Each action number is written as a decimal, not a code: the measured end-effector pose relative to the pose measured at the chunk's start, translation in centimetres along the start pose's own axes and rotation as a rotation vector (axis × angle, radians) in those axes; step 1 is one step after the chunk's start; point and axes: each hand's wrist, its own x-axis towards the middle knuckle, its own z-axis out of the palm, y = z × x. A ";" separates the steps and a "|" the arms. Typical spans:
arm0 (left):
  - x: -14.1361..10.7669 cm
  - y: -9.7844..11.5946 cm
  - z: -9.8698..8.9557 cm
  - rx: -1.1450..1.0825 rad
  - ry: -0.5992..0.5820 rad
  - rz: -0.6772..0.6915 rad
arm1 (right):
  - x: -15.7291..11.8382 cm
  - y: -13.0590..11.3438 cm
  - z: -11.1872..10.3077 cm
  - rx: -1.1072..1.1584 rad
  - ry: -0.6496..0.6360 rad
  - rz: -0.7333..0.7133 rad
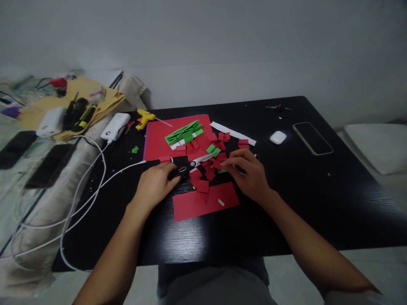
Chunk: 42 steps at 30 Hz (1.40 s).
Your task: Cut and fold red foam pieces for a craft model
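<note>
My left hand (156, 183) is closed on the black handles of the scissors (183, 169), whose blades point right over small folded red papers (202, 185). My right hand (247, 173) is closed, its fingertips pinching a small red paper piece (217, 164) at the right side of the pile. Green folded pieces (213, 149) lie just above the blades. Behind them, a bundle of green strips (184, 132) rests on a large red sheet (159, 137). A red rectangle of paper (187, 206) with a small white slip on it is nearest my body.
A yellow glue gun (145, 118) and a white power bank (115, 126) with white cables are at the left. A white strip (233, 133) lies behind my right hand. Farther right are a white earphone case (278, 137), a phone (313, 138) and keys (277, 107).
</note>
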 end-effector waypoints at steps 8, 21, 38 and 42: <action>0.4 -0.3 0.2 0.039 0.008 -0.237 | -0.5 -0.8 1.6 0.729 -0.048 0.655; -0.3 2.0 1.9 -0.657 0.267 -0.041 | -1.6 -1.5 3.2 1.119 -0.224 0.856; -0.7 4.8 3.2 -1.218 0.095 -0.053 | -1.8 -2.1 3.2 0.992 -0.367 0.818; -0.7 4.4 3.2 -1.146 0.094 -0.028 | -1.6 -2.6 3.2 0.893 -0.303 0.762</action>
